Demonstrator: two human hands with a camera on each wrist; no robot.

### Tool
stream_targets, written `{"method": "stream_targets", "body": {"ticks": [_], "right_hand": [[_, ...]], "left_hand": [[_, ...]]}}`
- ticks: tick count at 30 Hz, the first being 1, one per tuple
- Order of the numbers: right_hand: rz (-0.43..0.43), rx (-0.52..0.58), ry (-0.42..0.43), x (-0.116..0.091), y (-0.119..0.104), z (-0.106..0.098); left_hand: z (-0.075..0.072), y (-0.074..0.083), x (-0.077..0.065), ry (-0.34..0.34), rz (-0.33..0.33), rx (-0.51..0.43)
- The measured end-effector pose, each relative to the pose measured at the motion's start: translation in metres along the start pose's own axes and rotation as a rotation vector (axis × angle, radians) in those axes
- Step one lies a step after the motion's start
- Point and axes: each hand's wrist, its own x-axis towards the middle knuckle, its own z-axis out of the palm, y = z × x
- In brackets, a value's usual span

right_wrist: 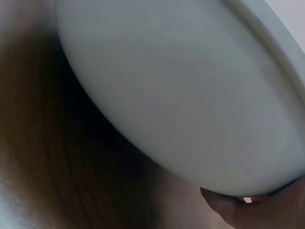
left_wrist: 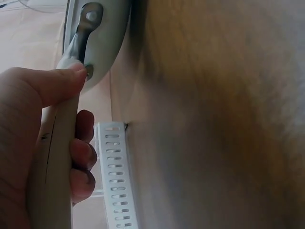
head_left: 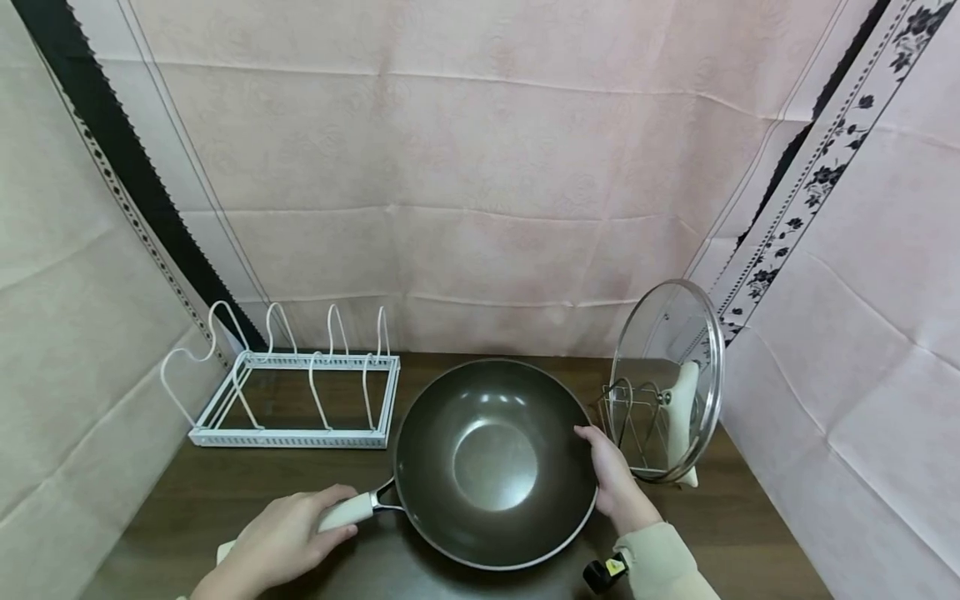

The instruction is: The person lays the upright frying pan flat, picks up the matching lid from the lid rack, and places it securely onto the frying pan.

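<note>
A deep wok (head_left: 495, 462) with a dark inside and a pale handle (head_left: 348, 512) is in the middle of the head view, its mouth facing up. My left hand (head_left: 288, 533) grips the handle; in the left wrist view the thumb lies along it and the fingers (left_wrist: 83, 152) curl round. At the wok's right side my right hand (head_left: 611, 475) holds the rim, thumb over the edge. The right wrist view shows the pale outer wall (right_wrist: 181, 95) above dark wood, part of the hand (right_wrist: 271, 210) against its edge.
A white rack (head_left: 292, 439) with upright wire loops stands at the left back of the wooden table (head_left: 172, 508). To the right, a glass lid (head_left: 720, 375) with a pale handle stands upright in a wire holder (head_left: 637, 429). Cloth-covered walls enclose the back and both sides.
</note>
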Motion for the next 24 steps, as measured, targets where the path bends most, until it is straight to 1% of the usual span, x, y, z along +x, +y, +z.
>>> {"method": "stream_targets", "body": {"ticks": [3,7,9,14,17,20,24], "right_hand": [[0.004,-0.009,0.022,-0.001,0.002,-0.002],[0.006,-0.026,0.027,-0.003,0.002,-0.004],[0.009,-0.016,0.025,-0.003,0.002,-0.004],[0.008,0.003,0.032,-0.005,0.002,-0.003],[0.004,-0.007,0.044,-0.006,0.003,-0.003],[-0.002,-0.009,0.055,-0.006,0.005,-0.002],[-0.016,0.006,0.060,-0.006,0.008,0.000]], "left_hand": [[-0.001,0.000,0.003,0.013,0.044,0.024],[-0.001,-0.001,0.006,0.008,0.066,0.046],[-0.001,-0.001,0.007,0.021,0.082,0.063],[-0.003,-0.004,0.012,0.092,0.154,0.123],[-0.005,-0.005,0.014,0.133,0.191,0.168],[-0.006,-0.006,0.017,0.177,0.205,0.209],[-0.005,-0.008,0.021,0.229,0.217,0.235]]}}
